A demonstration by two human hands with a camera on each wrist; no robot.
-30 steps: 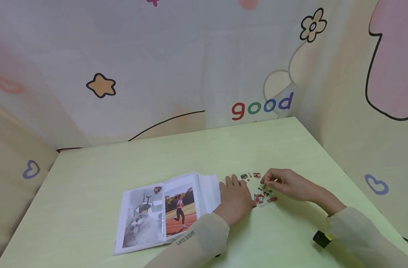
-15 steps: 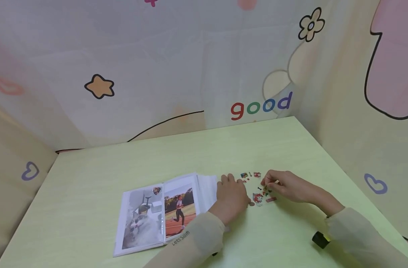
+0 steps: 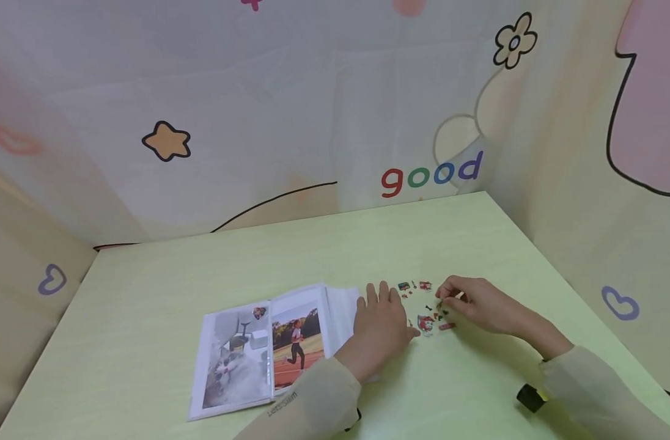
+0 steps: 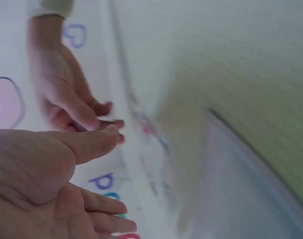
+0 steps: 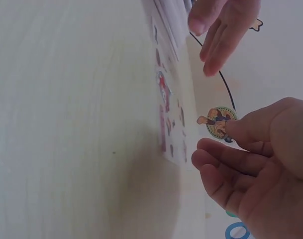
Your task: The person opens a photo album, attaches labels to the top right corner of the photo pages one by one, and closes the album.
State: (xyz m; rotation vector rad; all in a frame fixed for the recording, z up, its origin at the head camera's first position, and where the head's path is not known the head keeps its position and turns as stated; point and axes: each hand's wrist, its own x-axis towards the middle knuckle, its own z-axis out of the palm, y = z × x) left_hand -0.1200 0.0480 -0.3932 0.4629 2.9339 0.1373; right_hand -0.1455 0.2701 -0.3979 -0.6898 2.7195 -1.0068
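Note:
My right hand [image 3: 480, 304] pinches a round green-edged sticker [image 5: 222, 122] with a brown cartoon figure between thumb and fingertips, close over the sticker sheet. That clear sticker sheet [image 3: 425, 324] lies on the table with several small red and dark stickers on it. To its left, my left hand [image 3: 380, 327] has straight fingers and thumb held out, over the sheet's left part and the loose white pages; in the left wrist view it holds nothing. The photo album [image 3: 196, 391] lies open beside it, its right page partly covered by the left sleeve.
The album shows a cat photo [image 3: 233, 373] with a small sticker at its top corner, and a runner photo [image 3: 296, 348]. White pages [image 3: 343, 311] fan out at its right. A black object [image 3: 530, 397] is near the right sleeve. Printed curtains enclose the table.
My left hand has spread its fingers and stretched out its thumb, after drawing back slightly from the stickers. The right hand has shifted a little to the right. The album stays put.

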